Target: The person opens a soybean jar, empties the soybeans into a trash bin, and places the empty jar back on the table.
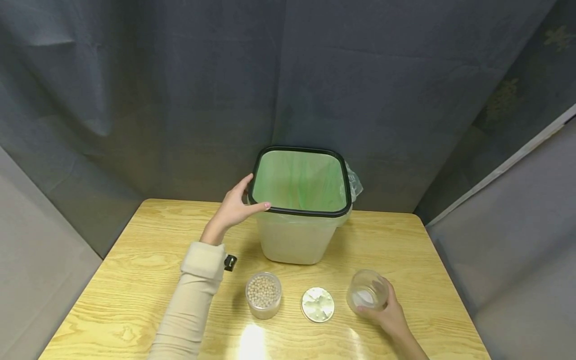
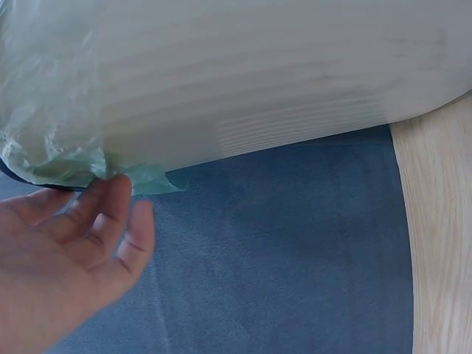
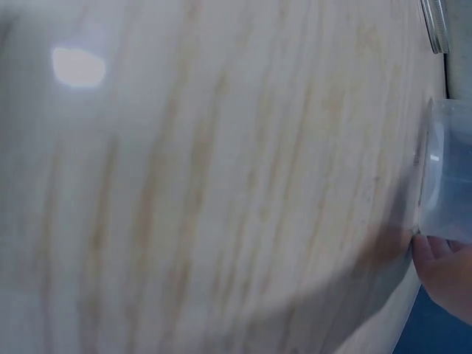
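Observation:
A pale trash bin (image 1: 294,240) with a black rim and a green plastic bag (image 1: 299,180) lining it stands upright on the table. My left hand (image 1: 234,206) grips the bin's front left corner, thumb over the rim. In the left wrist view, curled fingers (image 2: 110,214) meet the bag's folded edge below the rim. My right hand (image 1: 388,312) holds a clear plastic jar (image 1: 366,290), with something white showing at its bottom. The right wrist view catches this jar (image 3: 450,173) at its right edge, fingertips at the base.
A clear jar of small beige balls (image 1: 263,295) sits in front of the bin. To its right lies a shiny round lid (image 1: 317,305). Loose bag plastic (image 1: 354,182) sticks out at the bin's right. Dark cloth (image 1: 207,100) hangs behind the wooden table (image 1: 387,240).

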### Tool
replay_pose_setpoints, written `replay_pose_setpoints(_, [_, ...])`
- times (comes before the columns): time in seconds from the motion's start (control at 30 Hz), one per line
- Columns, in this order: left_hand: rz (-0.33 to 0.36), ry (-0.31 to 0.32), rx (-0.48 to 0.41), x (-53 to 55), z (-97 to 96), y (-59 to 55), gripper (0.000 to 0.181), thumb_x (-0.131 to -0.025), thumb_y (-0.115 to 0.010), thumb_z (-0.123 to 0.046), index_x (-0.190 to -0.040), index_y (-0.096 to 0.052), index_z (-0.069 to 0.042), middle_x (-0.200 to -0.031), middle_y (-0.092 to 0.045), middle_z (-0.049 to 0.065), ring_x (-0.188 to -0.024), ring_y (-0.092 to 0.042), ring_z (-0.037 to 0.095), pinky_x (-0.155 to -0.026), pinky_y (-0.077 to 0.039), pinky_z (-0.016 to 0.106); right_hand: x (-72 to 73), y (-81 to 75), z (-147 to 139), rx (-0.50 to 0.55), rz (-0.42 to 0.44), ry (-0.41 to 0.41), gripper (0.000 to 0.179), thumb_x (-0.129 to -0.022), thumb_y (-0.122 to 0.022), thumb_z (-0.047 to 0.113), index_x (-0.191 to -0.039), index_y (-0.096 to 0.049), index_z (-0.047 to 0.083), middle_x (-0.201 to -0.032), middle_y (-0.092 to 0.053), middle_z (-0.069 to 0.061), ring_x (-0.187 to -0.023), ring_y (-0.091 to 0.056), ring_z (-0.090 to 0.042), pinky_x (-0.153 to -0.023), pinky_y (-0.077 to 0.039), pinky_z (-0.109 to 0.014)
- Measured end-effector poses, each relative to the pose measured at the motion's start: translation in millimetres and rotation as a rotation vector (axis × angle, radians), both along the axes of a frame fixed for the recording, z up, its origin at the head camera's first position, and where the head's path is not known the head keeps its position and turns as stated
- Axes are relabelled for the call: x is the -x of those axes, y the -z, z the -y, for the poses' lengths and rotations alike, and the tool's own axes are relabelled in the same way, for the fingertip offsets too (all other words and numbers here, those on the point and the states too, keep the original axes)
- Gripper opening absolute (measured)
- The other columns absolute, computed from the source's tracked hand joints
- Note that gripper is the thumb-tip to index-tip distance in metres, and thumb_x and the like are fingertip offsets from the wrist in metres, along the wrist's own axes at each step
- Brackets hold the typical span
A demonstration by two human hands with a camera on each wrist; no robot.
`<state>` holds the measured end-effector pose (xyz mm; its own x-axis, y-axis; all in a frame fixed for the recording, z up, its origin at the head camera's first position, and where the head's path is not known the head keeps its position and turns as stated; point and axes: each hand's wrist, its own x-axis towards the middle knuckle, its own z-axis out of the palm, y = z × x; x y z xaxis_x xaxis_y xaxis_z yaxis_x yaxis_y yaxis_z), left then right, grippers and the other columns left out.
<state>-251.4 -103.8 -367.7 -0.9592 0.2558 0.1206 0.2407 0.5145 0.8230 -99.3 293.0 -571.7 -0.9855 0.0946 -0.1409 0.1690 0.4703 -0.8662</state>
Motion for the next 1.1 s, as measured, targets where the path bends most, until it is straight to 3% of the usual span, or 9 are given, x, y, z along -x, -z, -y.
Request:
replay_pose_setpoints(0.23, [-0.004,-0.004,-0.018,-0.1,-0.8,1.1,0.093,-0.075,-0.072,-0.04,-0.146,-0.019,-0.012,-0.146,-0.026,0.014,-0.126,-0.032,0.032,-0.099,-0.032,0.048,-3.5,-3.4,-3,0.032,-0.022,-0.021,0.113,-0.067,-0.081,0.019,-0.146,-0.001,0.015,-0.144,-0.015,-0.028,-0.125,-0.021,-0.052,-0.094,-0.023,-0.066])
replay_pose_setpoints(0.4, [-0.006,-0.008,-0.021,-0.3,-1.2,1.4,0.093,-0.075,-0.072,-0.04,-0.146,-0.019,-0.012,-0.145,-0.027,0.014,-0.126,-0.033,0.032,-0.099,-0.032,0.048,-7.7,-20.3,-3,-0.009,-0.18,-0.041,0.111,-0.067,-0.08,0.014,-0.146,-0.002,0.009,-0.144,-0.019,-0.027,-0.127,-0.021,-0.047,-0.096,-0.025,-0.061])
replay_pose_setpoints(0.5, [-0.007,-0.01,-0.023,0.0,-1.4,1.3,0.093,-0.075,-0.072,-0.039,-0.146,-0.02,-0.011,-0.145,-0.027,0.014,-0.125,-0.033,0.032,-0.098,-0.033,0.048,-8.3,-31.3,-1,-0.075,-0.308,-0.056,0.106,-0.067,-0.08,0.012,-0.145,-0.008,0.005,-0.142,-0.024,-0.027,-0.126,-0.024,-0.044,-0.097,-0.033,-0.042])
replay_pose_setpoints(0.6, [-0.005,-0.008,-0.025,0.6,-1.3,1.3,0.093,-0.075,-0.072,-0.039,-0.146,-0.02,-0.011,-0.145,-0.027,0.014,-0.125,-0.033,0.032,-0.098,-0.033,0.048,-7.7,-42.4,4,-0.096,-0.378,-0.064,0.104,-0.067,-0.08,0.01,-0.145,-0.012,0.005,-0.141,-0.027,-0.026,-0.124,-0.027,-0.042,-0.092,-0.032,-0.018])
replay_pose_setpoints(0.67, [-0.002,-0.008,-0.026,0.9,-1.1,1.4,0.093,-0.075,-0.072,-0.039,-0.146,-0.019,-0.011,-0.145,-0.027,0.014,-0.125,-0.033,0.032,-0.099,-0.033,0.048,-9.6,-58.0,11,-0.096,-0.411,-0.067,0.101,-0.067,-0.08,0.006,-0.143,-0.014,0.0,-0.139,-0.029,-0.027,-0.122,-0.028,-0.043,-0.088,-0.028,-0.007])
replay_pose_setpoints(0.83, [0.0,-0.007,-0.029,0.8,-1.3,1.9,0.092,-0.075,-0.072,-0.038,-0.146,-0.02,-0.012,-0.145,-0.028,0.014,-0.125,-0.033,0.031,-0.098,-0.033,0.047,-17.2,-96.6,32,-0.098,-0.458,-0.061,0.091,-0.065,-0.078,-0.001,-0.136,-0.021,-0.012,-0.135,-0.032,-0.03,-0.118,-0.03,-0.044,-0.088,-0.022,-0.001])
replay_pose_setpoints(0.97, [-0.003,-0.008,-0.031,0.9,-1.6,2.4,0.092,-0.075,-0.072,-0.039,-0.145,-0.02,-0.011,-0.144,-0.029,0.015,-0.124,-0.034,0.031,-0.097,-0.034,0.047,-16.6,-99.9,35,-0.096,-0.484,-0.05,0.091,-0.063,-0.079,-0.002,-0.136,-0.025,-0.009,-0.134,-0.035,-0.028,-0.125,-0.031,-0.022,-0.09,-0.023,-0.003])
replay_pose_setpoints(1.1, [-0.005,-0.011,-0.036,1.1,-1.8,2.1,0.093,-0.074,-0.073,-0.039,-0.146,-0.02,-0.012,-0.144,-0.029,0.015,-0.124,-0.034,0.031,-0.098,-0.034,0.047,-11.2,-89.7,34,-0.083,-0.523,-0.068,0.094,-0.06,-0.08,-0.003,-0.138,-0.029,-0.003,-0.135,-0.037,-0.024,-0.122,-0.028,0.001,-0.092,-0.025,-0.006])
